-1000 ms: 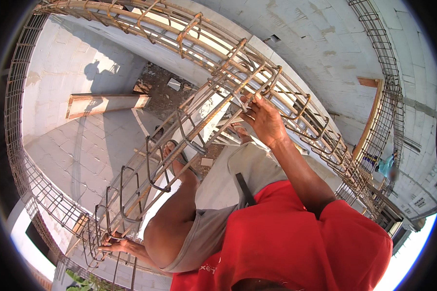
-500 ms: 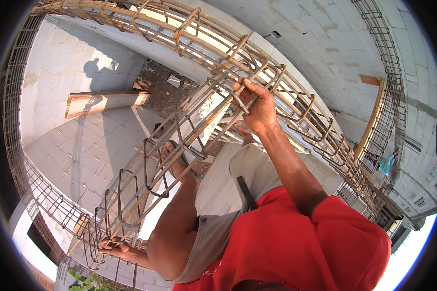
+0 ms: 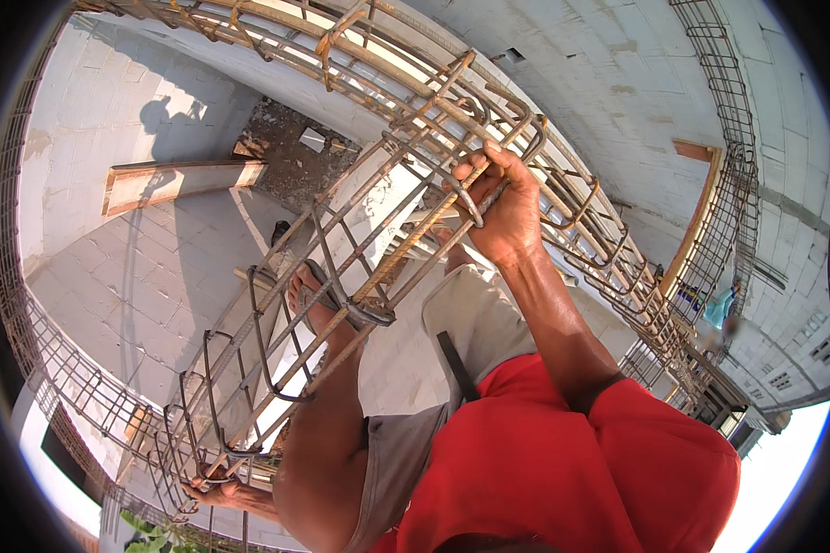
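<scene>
A rebar cage [image 3: 406,247] of long rusty bars and bent stirrups slants across the middle, from lower left to upper right. At its upper end my right hand [image 3: 505,212] is closed, fingers curled around the bars beside a stirrup. My left hand [image 3: 219,492] is at the lower left end, its fingers hooked around the bars there and partly hidden by them. Dark stirrups, one of them a tilted stirrup [image 3: 369,316] near the middle, sit spaced along the cage. Its upper end meets a longer rebar cage [image 3: 378,57] lying along the wall.
My legs and sandalled foot [image 3: 314,286] are below the slanting cage. A wooden plank frame [image 3: 180,182] stands by the left block wall [image 3: 83,120]. Rubble [image 3: 286,138] lies in the corner. Another mesh cage [image 3: 724,83] runs along the right, near a wooden door frame [image 3: 696,226].
The view has shifted slightly, so the background sits further left. My right hand and the cage's upper end have moved a little right and down. Both hands keep their hold.
</scene>
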The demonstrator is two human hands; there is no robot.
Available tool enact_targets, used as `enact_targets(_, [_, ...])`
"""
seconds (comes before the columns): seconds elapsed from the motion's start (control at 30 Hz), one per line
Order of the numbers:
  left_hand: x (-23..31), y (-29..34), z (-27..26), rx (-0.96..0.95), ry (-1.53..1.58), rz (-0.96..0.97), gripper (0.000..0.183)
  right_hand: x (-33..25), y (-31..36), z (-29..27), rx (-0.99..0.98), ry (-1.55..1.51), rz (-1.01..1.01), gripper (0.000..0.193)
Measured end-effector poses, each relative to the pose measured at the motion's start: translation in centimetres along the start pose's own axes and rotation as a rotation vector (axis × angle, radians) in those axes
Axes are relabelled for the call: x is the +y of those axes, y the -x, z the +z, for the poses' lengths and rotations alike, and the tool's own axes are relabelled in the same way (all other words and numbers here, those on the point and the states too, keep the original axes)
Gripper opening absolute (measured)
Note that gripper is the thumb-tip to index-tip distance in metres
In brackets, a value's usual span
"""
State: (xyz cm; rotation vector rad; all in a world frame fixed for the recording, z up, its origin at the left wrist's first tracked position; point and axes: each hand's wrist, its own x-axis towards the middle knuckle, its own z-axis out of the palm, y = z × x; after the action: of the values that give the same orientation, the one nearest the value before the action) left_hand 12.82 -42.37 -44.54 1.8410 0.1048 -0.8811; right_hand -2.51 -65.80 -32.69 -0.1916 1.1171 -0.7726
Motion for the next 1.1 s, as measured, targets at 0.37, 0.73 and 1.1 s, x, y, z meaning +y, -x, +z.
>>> enact_targets(0.37, [-0.9, -0.1, -1.8, 0.059, 0.023, -0.029, 0.050, 0.2, -0.7, -1.3, -0.122, 0.065, -0.003, 0.027])
enact_targets(0.73, [-0.2, -0.2, -4.6, 0.118, 0.020, -0.019, 0.051, 0.2, -1.3, -2.2, -0.157, 0.019, -0.033, 0.024])
enact_targets(1.1, [-0.1, -0.1, -7.9, 0.191, 0.042, -0.016, 0.053, -0.4, -0.8, -0.9, -0.180, 0.081, -0.009, 0.024])
